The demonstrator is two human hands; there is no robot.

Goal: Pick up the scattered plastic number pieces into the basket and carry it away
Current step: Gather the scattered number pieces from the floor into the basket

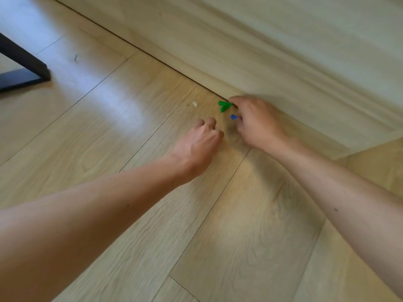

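Both bare arms reach toward the middle of the frame, low over the pale wood-plank floor (109,149), close to the cream moulded skirting board (283,68) that runs diagonally across the upper right. The right hand (259,123) is curled, its fingers (234,100) pinched on the end of a green plastic number piece (224,106). A small blue plastic piece (233,117) peeks out by the same hand; whether it is gripped or just lying beside the fingers, I cannot tell. The left hand (200,144) sits knuckles-up just left of them, fingers bent under; it looks empty, though the palm is hidden.

Counted: one green piece, one blue piece, and one small cream-coloured bit (194,103) lying apart to the left, which may be debris and not a number. No basket is in view.

These pieces look light, stiff and smooth, so they would likely skid on the floor if nudged; a fingertip pinch across a thin stroke or edge seems the surest hold. A black metal furniture leg (24,59) stands at the upper left.
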